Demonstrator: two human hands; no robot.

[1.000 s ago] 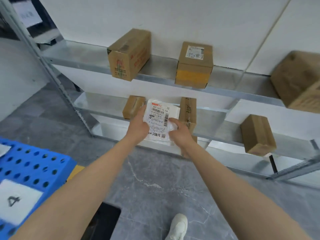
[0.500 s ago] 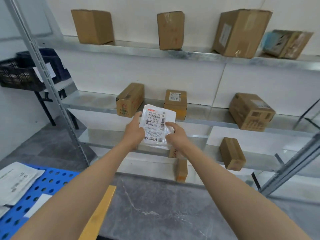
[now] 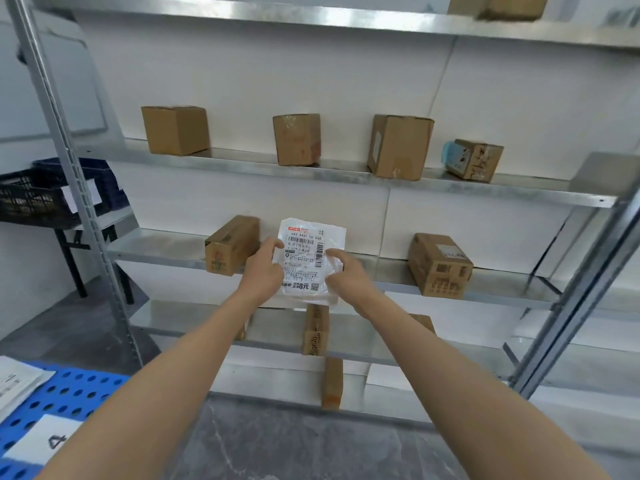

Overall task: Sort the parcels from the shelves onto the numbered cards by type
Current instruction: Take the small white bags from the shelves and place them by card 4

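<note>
– Metal shelves (image 3: 346, 174) along a plain white wall, grey stone-look floor, that's the setup from where I'm standing. Person's facing the rack with a white poly mailer (image 3: 308, 261) held up in both hands. The printed label faces them. It's roughly level with the middle shelf, between the two middle-shelf cartons (image 3: 440, 265).

– how are they holding it? is it off the shelf?

– Left hand (image 3: 265, 268) pinches the left edge between thumb and fingers. Right hand (image 3: 346, 275) has its fingers curled round the right edge a bit lower down, crinkling the plastic. Looks lifted clear to me, though I can't swear the bottom edge isn't brushing the shelf.

– so how far along is the sort?

– Early, I'd say. Down at the left there's a blue perforated board (image 3: 86, 386) with a card marked 4 (image 3: 45, 441) on it. A few flat white envelopes (image 3: 17, 382) lie near its far corner, so some stuff looks sorted already. Any other cards are out of view. Meanwhile the brown cartons (image 3: 398, 147) are everywhere: four in a row on the shelf above the mailer, two on the middle one, more lower down, one poking in at the very top. My guess is they're reading the label to pick the type, then it goes over to the board. Loads left.
</note>
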